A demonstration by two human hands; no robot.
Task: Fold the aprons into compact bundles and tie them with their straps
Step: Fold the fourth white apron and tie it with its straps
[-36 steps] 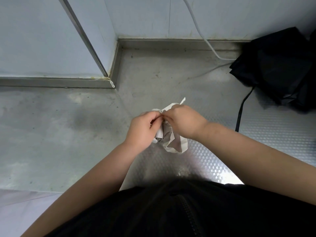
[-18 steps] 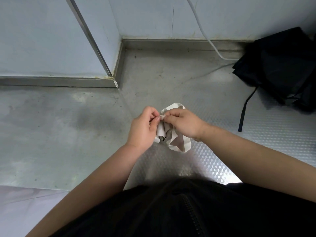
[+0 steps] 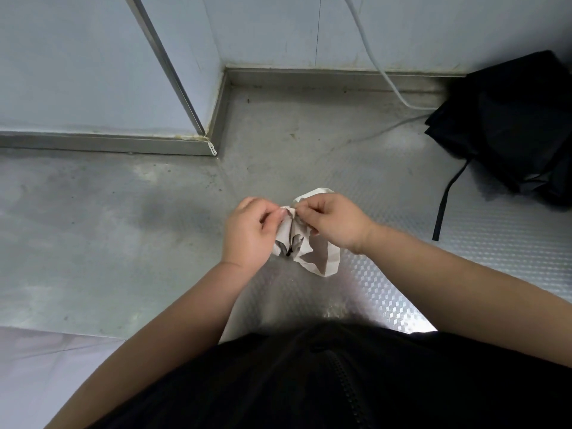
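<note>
The white apron bundle (image 3: 294,239) sits mid-bench (image 3: 123,243) between both hands, long axis near-to-far. Left hand (image 3: 249,233) and right hand (image 3: 335,224) pinch its strap (image 3: 331,261) at the far end, fingers (image 3: 312,212) curled, equally close.

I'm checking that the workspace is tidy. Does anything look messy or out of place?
Yes. At the far right a black cloth heap lies crumpled, its black strap trailing loose across the metal surface. The white bundle, pinched by the left hand and right hand, has a loop hanging.
</note>
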